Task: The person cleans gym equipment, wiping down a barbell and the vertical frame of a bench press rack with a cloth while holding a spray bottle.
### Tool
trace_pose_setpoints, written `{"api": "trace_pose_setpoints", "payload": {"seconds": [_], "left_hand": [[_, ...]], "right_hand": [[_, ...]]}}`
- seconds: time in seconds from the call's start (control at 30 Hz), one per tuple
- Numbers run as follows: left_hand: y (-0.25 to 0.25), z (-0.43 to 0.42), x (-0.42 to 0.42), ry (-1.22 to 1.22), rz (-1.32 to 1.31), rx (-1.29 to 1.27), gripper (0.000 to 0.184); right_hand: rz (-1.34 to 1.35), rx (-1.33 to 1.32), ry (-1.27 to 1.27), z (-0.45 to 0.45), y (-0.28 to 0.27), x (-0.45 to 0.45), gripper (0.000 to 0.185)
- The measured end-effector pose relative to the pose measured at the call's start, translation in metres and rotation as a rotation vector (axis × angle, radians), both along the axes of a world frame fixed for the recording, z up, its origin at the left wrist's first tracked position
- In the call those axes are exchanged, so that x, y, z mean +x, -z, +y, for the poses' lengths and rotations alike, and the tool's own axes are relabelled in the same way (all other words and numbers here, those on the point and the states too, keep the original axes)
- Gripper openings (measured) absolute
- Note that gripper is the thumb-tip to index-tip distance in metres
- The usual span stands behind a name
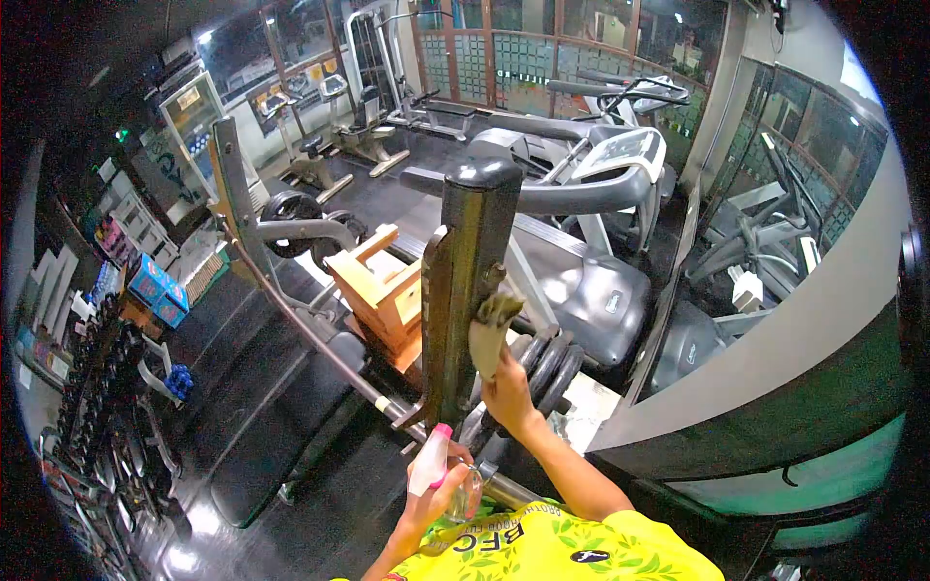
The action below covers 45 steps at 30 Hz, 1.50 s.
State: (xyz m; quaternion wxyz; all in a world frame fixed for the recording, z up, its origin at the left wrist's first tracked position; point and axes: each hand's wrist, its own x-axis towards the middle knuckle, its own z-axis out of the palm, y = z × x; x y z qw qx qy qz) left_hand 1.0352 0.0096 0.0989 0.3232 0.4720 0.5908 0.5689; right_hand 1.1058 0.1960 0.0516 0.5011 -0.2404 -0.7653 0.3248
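My left hand point(433, 502) is closed around a spray bottle point(467, 494) with a clear body and a white and pink spray head, low in front of my yellow shirt. Up and to the right, my right hand point(509, 392) grips a pale cloth point(487, 347) with a darker, soiled-looking top end. The cloth lies against the right side of a dark upright post point(465, 261) of a weight rack. Whether it presses on the post, I cannot tell. A barbell point(363, 387) runs behind the post, and weight plates point(552, 368) sit just beyond my right hand.
A wooden stand point(373, 300) is behind the post, with a treadmill point(581, 271) farther back. A padded bench point(291, 426) stretches to the left. Dumbbells point(97, 378) line the left side, near a blue box point(158, 290). A mirror point(765, 232) is at right.
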Motion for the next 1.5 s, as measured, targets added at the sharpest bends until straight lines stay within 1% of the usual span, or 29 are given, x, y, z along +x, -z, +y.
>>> {"api": "trace_pose_setpoints", "payload": {"seconds": [0.1, 0.17, 0.23, 0.27, 0.3, 0.33, 0.37, 0.43, 0.47, 0.53, 0.57, 0.63, 0.67, 0.73, 0.77, 0.83, 0.9, 0.93, 0.97, 1.0, 1.03, 1.07, 1.1, 1.17, 1.3, 1.37, 1.4, 1.47, 1.5], "left_hand": [[-0.006, 0.000, -0.001, 0.004, 0.007, 0.001, 0.019], [-0.008, 0.000, -0.002, -0.004, 0.028, 0.011, 0.018], [-0.007, -0.001, -0.003, -0.077, 0.207, 0.093, 0.016], [-0.005, -0.004, -0.004, -0.081, 0.206, 0.091, 0.016], [-0.003, -0.008, -0.005, -0.059, 0.050, 0.038, 0.015], [-0.002, -0.010, -0.006, -0.035, -0.106, -0.013, 0.015], [-0.002, -0.011, -0.004, -0.040, -0.107, -0.013, 0.015], [-0.002, -0.013, -0.002, -0.070, -0.307, 0.027, 0.015], [-0.001, -0.015, -0.004, -0.071, -0.305, 0.024, 0.015], [0.003, -0.017, -0.007, -0.122, -0.154, 0.055, 0.016], [0.008, -0.018, -0.008, -0.121, -0.157, 0.052, 0.016], [0.018, -0.020, -0.013, -0.144, -0.247, 0.084, 0.031], [0.018, -0.020, -0.015, -0.125, -0.242, 0.099, 0.031], [0.013, -0.022, -0.013, -0.128, -0.276, 0.097, 0.026], [0.010, -0.022, -0.012, -0.131, -0.306, 0.098, 0.022], [0.006, -0.021, -0.012, -0.110, -0.280, 0.099, 0.022], [0.003, -0.021, -0.012, -0.080, -0.203, 0.074, 0.023], [0.005, -0.022, -0.011, -0.078, -0.201, 0.074, 0.023], [0.009, -0.021, -0.010, -0.071, -0.200, 0.083, 0.026], [0.013, -0.021, -0.010, -0.066, -0.200, 0.092, 0.030], [0.016, -0.022, -0.011, -0.067, -0.201, 0.090, 0.030], [0.019, -0.023, -0.011, -0.060, -0.215, 0.083, 0.030], [0.021, -0.024, -0.010, -0.052, -0.230, 0.078, 0.030], [0.021, -0.027, -0.010, -0.057, -0.227, 0.072, 0.030], [0.013, -0.025, -0.013, -0.077, -0.267, 0.069, 0.032], [0.014, -0.023, -0.014, -0.070, -0.236, 0.043, 0.035], [0.016, -0.021, -0.014, -0.080, -0.228, 0.034, 0.035], [0.010, -0.017, -0.012, -0.101, -0.221, 0.044, 0.034], [0.012, -0.016, -0.014, -0.098, -0.216, 0.043, 0.034]], "right_hand": [[-0.076, 0.121, -0.104, -0.006, 0.005, 0.018, 0.048], [-0.083, 0.109, -0.097, -0.006, -0.008, 0.024, 0.047], [0.246, 0.362, 0.164, -0.001, -0.044, 0.020, 0.050], [0.298, 0.330, 0.232, 0.001, -0.059, 0.011, 0.046], [0.350, 0.298, 0.300, 0.003, -0.076, 0.000, 0.043], [0.218, 0.423, 0.321, 0.009, -0.105, -0.006, 0.043], [0.093, 0.231, 0.215, 0.009, -0.106, -0.019, 0.044], [-0.078, 0.486, 0.357, 0.011, -0.119, -0.043, 0.046], [-0.076, 0.483, 0.357, 0.007, -0.114, -0.046, 0.046], [-0.107, 0.400, 0.326, -0.003, -0.087, -0.047, 0.070], [-0.111, 0.398, 0.327, -0.009, -0.072, -0.045, 0.070], [-0.140, 0.317, 0.232, -0.021, -0.037, -0.038, 0.053], [-0.145, 0.317, 0.235, -0.024, -0.015, -0.034, 0.053], [-0.168, 0.213, 0.230, -0.031, 0.027, -0.026, 0.043], [-0.173, 0.213, 0.234, -0.032, 0.039, -0.024, 0.043], [0.097, -0.280, 0.164, -0.033, 0.056, -0.019, 0.031], [-0.248, -0.787, 0.281, -0.014, 0.040, -0.005, 0.041], [-0.205, -0.826, 0.390, -0.012, 0.013, -0.002, 0.045], [0.155, -0.679, 0.305, 0.001, 0.017, -0.010, 0.054], [0.458, -0.520, 0.275, 0.014, 0.020, -0.018, 0.046], [0.396, -0.464, 0.253, 0.011, -0.017, -0.014, 0.041], [0.209, -0.480, 0.209, 0.016, -0.030, -0.011, 0.035], [0.139, -0.348, 0.132, 0.023, -0.042, -0.016, 0.028], [0.193, -0.074, 0.269, 0.017, -0.064, -0.037, 0.018], [0.049, 0.063, 0.363, -0.019, -0.069, -0.029, 0.015], [-0.114, 0.163, 0.191, -0.035, -0.059, -0.019, 0.018], [-0.120, 0.157, 0.199, -0.040, -0.059, -0.013, 0.018], [-0.115, 0.278, -0.034, -0.048, -0.066, -0.006, 0.014], [-0.110, 0.278, -0.031, -0.051, -0.062, -0.006, 0.014]]}}
